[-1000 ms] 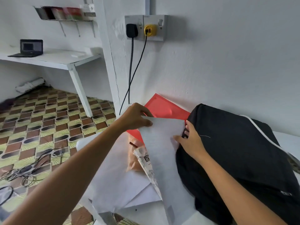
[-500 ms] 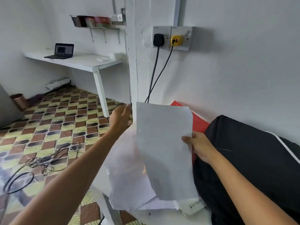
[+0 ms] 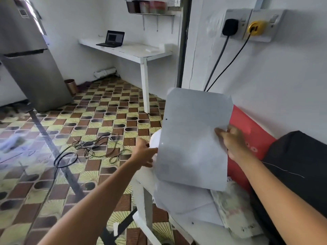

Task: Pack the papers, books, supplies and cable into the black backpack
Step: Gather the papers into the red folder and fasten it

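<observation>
My right hand [image 3: 231, 142] pinches the right edge of a white sheet of paper [image 3: 192, 138] and holds it upright above the white table [image 3: 185, 225]. My left hand [image 3: 145, 152] reaches to the sheet's lower left edge, its fingertips hidden behind the paper. More white papers [image 3: 180, 198] lie flat on the table beneath. A clear plastic packet [image 3: 235, 214] lies to their right. A red folder [image 3: 251, 131] leans against the wall behind. The black backpack [image 3: 297, 167] lies at the right, partly behind my right forearm.
Two cables [image 3: 224, 61] hang from a wall socket [image 3: 247, 25] above the table. A tangle of cables [image 3: 92, 147] lies on the tiled floor. A grey fridge [image 3: 30, 64] stands at left, and a far white desk [image 3: 131, 50] carries a laptop [image 3: 113, 38].
The sheet has been lifted higher off the table and now stands upright in my right hand. My left hand dropped to its lower left edge. The view has swung left and down.
</observation>
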`<state>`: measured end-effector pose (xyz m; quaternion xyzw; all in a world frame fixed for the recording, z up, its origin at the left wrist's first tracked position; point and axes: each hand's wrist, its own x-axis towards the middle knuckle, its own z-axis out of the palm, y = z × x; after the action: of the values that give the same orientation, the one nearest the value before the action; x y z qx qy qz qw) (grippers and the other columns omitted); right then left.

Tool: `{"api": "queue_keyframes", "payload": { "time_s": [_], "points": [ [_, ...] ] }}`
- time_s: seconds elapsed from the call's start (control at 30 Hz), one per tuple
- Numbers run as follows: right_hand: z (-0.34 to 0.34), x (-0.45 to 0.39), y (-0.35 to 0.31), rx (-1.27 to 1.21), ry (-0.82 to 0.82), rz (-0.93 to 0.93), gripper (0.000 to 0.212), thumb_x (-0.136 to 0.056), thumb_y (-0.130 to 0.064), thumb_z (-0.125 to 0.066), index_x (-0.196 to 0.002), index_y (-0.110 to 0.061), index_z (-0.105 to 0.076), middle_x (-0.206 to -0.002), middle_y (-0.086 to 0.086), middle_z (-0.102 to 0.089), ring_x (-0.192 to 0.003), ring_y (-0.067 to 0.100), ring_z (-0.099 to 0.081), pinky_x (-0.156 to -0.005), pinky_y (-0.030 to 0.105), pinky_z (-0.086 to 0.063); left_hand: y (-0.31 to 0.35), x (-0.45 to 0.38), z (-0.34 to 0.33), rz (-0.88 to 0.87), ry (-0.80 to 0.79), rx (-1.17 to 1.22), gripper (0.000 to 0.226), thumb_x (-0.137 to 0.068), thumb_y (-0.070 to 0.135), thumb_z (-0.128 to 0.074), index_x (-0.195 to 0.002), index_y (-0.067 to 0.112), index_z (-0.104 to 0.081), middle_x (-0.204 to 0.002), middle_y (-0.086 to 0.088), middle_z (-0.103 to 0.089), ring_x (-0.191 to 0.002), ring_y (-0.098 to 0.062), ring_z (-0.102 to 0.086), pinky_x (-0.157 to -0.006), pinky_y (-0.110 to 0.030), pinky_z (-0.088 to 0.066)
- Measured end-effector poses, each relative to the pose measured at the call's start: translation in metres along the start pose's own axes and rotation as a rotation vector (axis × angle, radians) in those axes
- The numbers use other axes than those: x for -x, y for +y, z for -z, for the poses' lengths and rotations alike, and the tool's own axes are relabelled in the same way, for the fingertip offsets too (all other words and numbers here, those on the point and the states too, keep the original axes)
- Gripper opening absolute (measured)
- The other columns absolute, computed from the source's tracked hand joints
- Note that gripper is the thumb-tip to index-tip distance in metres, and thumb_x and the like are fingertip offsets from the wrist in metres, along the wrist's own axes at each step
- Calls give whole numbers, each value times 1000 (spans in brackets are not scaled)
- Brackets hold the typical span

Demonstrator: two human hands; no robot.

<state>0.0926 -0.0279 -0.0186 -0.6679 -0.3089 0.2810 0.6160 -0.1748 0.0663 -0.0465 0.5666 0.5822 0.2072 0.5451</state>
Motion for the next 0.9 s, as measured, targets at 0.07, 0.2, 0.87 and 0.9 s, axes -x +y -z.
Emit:
{"api": "queue_keyframes", "payload": {
  "time_s": [0.07,0.2,0.87,0.9],
  "points": [
    [-3,-1,-2,-1,-20,-11,13,-89,-4,-62,-83,-16,-66,-82,3,-69,-73,20,-64,-73,33,-52,1,5,-5,11,3,173,58,-77,9,-77,-119,12,-37,-109,-14,-53,-80,-24,-60,-52,-39,-58],
    [-5,-2,-2,-19,-24,-23,15,-88,-3,-61,-84,-16,-66,-84,2,-69,-73,17,-65,-71,31,-54,5,3,-13,112,21,421,62,-73,-2,-75,-126,-6,-42,-114,-19,-56,-79,-25,-60,-42,-30,-52],
    [-1,-1,0,142,-78,-23,6,-87,-6,-62,-92,-4,-64,-82,5,-67,-70,20,-62,-59,26,-51,13,4,-12,47,-96,320,25,-63,-23,-70,-83,-9,-64,-77,-16,-68,-69,-29,-65,-55,-34,-56],
    [-3,1,0,181,-76,8,10,-85,-9,-65,-89,0,-64,-80,7,-66,-70,22,-60,-61,29,-50,12,3,-9,32,-93,319,23,-63,-22,-69,-82,-8,-65,-79,-17,-68,-71,-31,-66,-59,-37,-57]
  ]
}}
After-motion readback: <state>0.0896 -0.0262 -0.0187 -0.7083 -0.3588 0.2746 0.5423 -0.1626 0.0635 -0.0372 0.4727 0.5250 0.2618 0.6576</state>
